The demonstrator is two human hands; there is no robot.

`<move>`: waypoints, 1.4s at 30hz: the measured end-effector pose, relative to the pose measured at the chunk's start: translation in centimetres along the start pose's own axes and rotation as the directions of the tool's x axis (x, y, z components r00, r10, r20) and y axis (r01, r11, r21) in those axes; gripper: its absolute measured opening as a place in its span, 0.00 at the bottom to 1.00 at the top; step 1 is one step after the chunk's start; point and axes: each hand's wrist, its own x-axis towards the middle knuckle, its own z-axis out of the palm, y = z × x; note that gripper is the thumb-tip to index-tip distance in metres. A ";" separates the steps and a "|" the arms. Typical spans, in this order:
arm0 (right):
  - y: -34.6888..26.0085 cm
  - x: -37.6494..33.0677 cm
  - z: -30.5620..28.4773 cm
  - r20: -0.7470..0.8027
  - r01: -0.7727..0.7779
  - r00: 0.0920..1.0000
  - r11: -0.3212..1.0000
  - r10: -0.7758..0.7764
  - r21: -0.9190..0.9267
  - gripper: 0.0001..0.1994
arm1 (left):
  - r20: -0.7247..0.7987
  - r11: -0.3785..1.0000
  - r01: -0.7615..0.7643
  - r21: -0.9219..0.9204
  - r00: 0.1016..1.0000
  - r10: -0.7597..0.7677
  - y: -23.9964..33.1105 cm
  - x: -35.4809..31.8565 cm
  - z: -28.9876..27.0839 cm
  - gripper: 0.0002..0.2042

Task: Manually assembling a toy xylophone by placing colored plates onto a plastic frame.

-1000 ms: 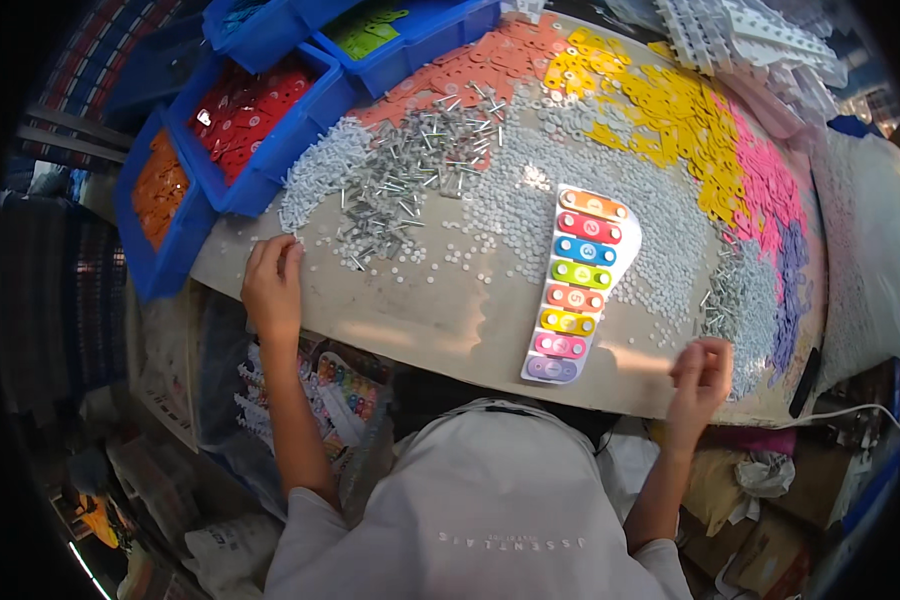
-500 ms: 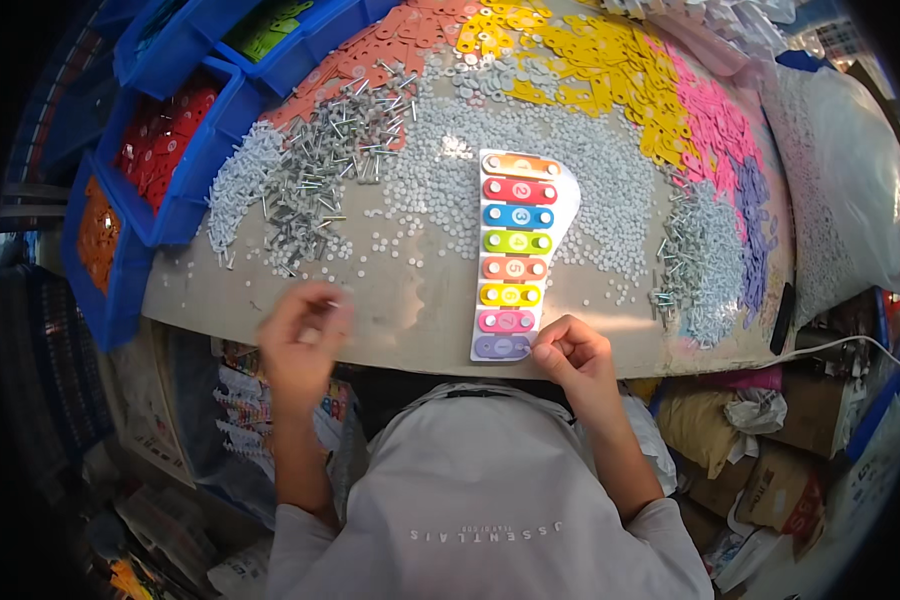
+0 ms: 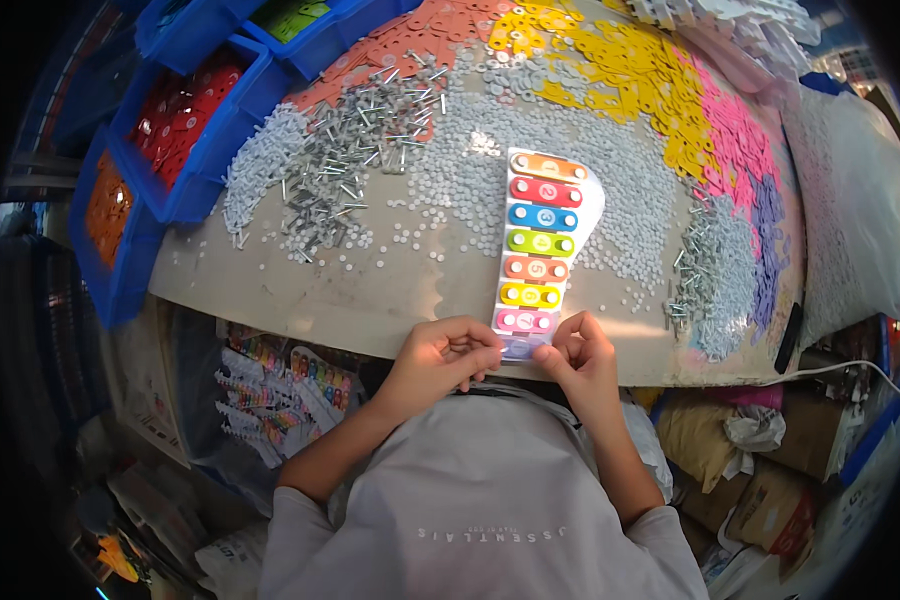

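Observation:
A toy xylophone (image 3: 537, 267) with a white base and a column of coloured bars lies upright in front of me, its narrow end at the table's near edge. White round caps show on most bars. The lowest, a purple bar (image 3: 521, 346), sits between my hands. My left hand (image 3: 442, 355) is closed in a pinch at that bar's left end; whatever it holds is too small to make out. At the right end my right hand (image 3: 582, 352) has its fingers curled together, the thumb touching the bar's edge. What lies inside those fingers is hidden.
Small white caps (image 3: 470, 135) cover the table's middle. Metal pins (image 3: 345, 170) are heaped to the left, near blue bins (image 3: 210, 180). Yellow pieces (image 3: 650, 80), pink pieces (image 3: 735, 140) and purple pieces (image 3: 767, 255) lie right. A clear bag (image 3: 850, 200) stands beyond.
My left hand has moved right from the table's left front to the purple bar. My right hand stays beside the bar. The whole view has shifted slightly.

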 end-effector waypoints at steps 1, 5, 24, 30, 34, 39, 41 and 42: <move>-0.3 0.0 0.0 -0.016 -0.012 1.000 0.998 0.011 -0.060 0.15 | -0.005 1.000 0.004 0.012 1.000 -0.004 0.0 -0.2 0.2 0.05; -0.5 0.3 -0.3 -0.001 -0.063 0.998 0.997 0.063 -0.052 0.16 | -0.028 0.999 -0.016 0.039 0.999 0.017 0.0 -0.1 0.7 0.05; 0.7 0.7 -0.6 0.183 -0.096 0.980 0.991 0.078 0.092 0.13 | 0.079 0.915 -0.134 0.381 0.990 0.113 0.1 2.0 1.0 0.37; 0.4 0.9 0.1 0.149 -0.023 0.989 1.000 0.023 -0.001 0.15 | 0.014 0.846 -0.182 0.501 0.979 0.202 -1.3 1.9 1.4 0.34; 0.6 0.7 0.4 0.121 0.058 0.991 0.998 -0.058 0.004 0.15 | 0.029 0.854 -0.224 0.470 0.971 0.238 0.2 0.9 0.2 0.32; -4.2 -1.4 2.7 0.379 0.539 0.839 0.688 -0.389 -0.486 0.10 | 0.049 0.427 -0.518 0.741 0.677 0.735 -2.4 -2.5 -2.3 0.44; -5.5 -0.7 5.5 0.635 0.789 0.614 0.389 -0.469 -0.475 0.11 | -0.158 0.666 -0.660 0.348 0.659 0.735 -1.8 -4.6 -2.6 0.45; -5.3 -0.5 7.3 0.689 0.828 0.551 0.410 -0.471 -0.382 0.09 | -0.275 0.657 -0.693 0.298 0.597 0.754 -1.7 -5.6 -2.5 0.44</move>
